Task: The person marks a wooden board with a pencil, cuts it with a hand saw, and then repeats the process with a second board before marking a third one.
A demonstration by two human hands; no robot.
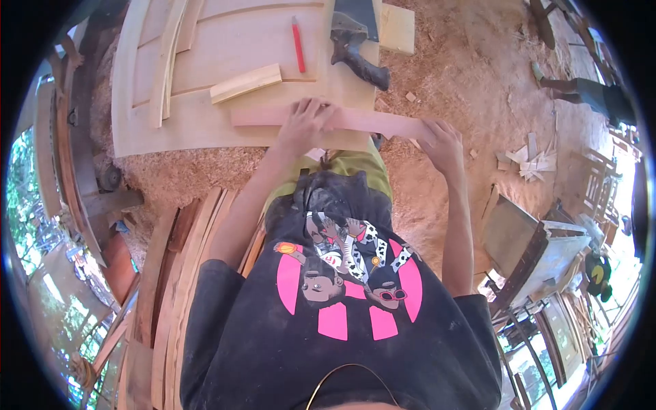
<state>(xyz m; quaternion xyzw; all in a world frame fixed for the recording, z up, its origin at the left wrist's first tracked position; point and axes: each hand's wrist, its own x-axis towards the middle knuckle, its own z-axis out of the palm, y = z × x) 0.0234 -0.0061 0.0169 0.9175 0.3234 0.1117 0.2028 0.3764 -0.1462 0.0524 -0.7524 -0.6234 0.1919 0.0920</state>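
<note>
A pinkish wooden strip lies crosswise over the near edge of a pale panelled board, and its right end sticks out past the board. My left hand is closed over the strip near its middle. At the overhanging end, my right hand grips the strip with the fingers wrapped round it. Just beyond my left hand lies a short light wooden block. A red pencil rests farther up the board. Beside it is a handsaw with a black handle, its blade pointing away.
Long thin wooden slats lie along the board's left part. Stacked planks stand to my left. Sawdust and offcuts cover the ground at right, near a wooden box-like piece. Another person's leg shows at far right.
</note>
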